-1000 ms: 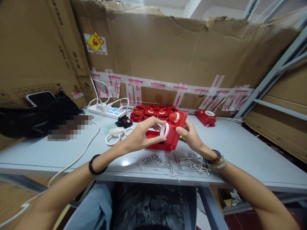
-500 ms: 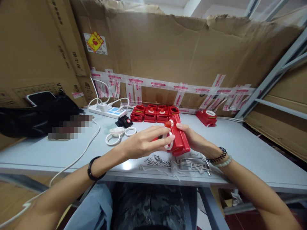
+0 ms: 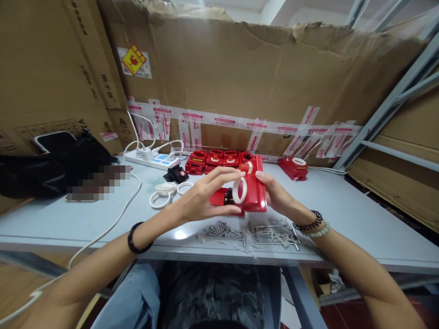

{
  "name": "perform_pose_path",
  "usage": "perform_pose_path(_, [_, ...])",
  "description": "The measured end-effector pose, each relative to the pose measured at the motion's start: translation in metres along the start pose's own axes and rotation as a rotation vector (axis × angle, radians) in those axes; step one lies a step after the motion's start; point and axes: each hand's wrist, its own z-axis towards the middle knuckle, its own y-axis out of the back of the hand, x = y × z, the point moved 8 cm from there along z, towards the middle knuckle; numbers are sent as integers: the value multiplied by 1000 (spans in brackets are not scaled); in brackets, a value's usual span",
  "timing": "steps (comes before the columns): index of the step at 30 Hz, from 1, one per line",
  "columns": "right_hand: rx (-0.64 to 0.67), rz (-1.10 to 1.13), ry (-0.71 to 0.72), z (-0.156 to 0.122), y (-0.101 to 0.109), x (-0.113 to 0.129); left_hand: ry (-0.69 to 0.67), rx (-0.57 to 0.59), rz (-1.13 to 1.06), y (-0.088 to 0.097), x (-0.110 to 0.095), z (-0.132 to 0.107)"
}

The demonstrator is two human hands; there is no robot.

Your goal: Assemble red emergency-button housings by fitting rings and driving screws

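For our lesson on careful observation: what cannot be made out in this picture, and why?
Head view: back of the red plastic housing, covered by the left hand and right hand.
Head view: flat object beside the black fabric bag, pixelated.
Head view: yellow diamond sticker's print, too small.

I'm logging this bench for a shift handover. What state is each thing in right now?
red housing, held between both hands, white ring fitted on its face.
left hand, gripping the housing's left side.
right hand, gripping its right side.
screws, loose in a heap on the table.
spare white rings, lying loose, unfitted.
power strip, plugs inserted.
red units, lined up at the back.
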Motion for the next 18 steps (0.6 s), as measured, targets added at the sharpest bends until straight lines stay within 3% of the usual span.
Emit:
perform_pose_path(3, [-47,-77,47,-2,2,2,81,-11,-32,-1,5,-1])
perform_pose_path(8, [-66,-142,89,-3,2,-1,15,3,-42,-2,0,-3])
perform_pose_path(18, [-15,58,-102,-3,-8,-15,-68,47,25,-4,-11,-4])
